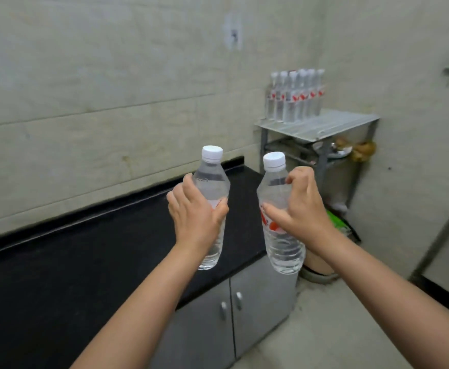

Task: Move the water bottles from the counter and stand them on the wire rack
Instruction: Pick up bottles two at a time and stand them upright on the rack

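While both arms reach forward over the near end of the black desk (58, 262), each hand carries one clear water bottle upright in the air. The left hand (194, 211) has its grip wrapped round the middle of the left bottle (212, 187), thumb on the right side at the label, fingers curled round the far side. The right hand (304, 206) has its grip closed on the right bottle (279, 235), thumb across the red label, fingers curled at the shoulder. Both bottles have white caps and hang apart from each other, above the desk's right edge and the grey cabinet doors (231, 315) below it.

Far right, in the corner, stands the wire rack (322, 129). A row of bottles (295, 97) stands along its far left edge against the wall; the near and right part of its top shelf is bare. Open floor (351, 328) lies between the desk's end and the rack.
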Motion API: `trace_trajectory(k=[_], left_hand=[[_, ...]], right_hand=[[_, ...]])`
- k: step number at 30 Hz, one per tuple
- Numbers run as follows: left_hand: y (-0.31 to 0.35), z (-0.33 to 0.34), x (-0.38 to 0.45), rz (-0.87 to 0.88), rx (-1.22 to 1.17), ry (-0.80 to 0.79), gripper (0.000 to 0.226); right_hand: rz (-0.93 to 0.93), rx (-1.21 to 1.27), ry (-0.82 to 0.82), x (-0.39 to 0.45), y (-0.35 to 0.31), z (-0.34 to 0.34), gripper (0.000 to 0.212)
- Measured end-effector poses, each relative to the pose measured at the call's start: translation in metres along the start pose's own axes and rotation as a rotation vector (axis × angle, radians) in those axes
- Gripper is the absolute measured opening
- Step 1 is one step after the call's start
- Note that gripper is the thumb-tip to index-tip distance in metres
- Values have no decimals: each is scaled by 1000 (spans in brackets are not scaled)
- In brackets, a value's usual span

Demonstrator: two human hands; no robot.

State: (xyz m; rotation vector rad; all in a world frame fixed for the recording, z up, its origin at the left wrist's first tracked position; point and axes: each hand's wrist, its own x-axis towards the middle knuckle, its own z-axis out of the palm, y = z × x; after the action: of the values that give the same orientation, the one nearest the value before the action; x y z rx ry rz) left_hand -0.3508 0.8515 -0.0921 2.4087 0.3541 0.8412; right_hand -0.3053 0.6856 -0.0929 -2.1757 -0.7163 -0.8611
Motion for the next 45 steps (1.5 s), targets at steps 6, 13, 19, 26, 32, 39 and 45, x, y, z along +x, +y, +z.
trace_trajectory(k=[6, 13, 19, 26, 32, 39, 45], left_hand=[[102, 78, 39, 174, -138, -6, 95], [155, 176, 124, 419, -145, 211, 72], [188, 267, 234, 410, -149, 256, 68], [236, 346, 345, 296, -116, 48, 95], [252, 407, 392, 184, -148, 79, 80], [270, 492, 442, 90, -73, 206, 78], [292, 551, 479, -94, -11, 338, 84]], right_hand=[[52, -90, 112, 44, 91, -67, 44], [172, -104, 129, 116, 203, -88, 50], [172, -129, 91, 215, 300, -71, 46], [183, -74, 160, 322, 405, -48, 49], [135, -25, 156, 401, 482, -16, 48], [79, 239, 12, 462, 580, 32, 46], [71, 410, -177, 492, 645, 81, 47]])
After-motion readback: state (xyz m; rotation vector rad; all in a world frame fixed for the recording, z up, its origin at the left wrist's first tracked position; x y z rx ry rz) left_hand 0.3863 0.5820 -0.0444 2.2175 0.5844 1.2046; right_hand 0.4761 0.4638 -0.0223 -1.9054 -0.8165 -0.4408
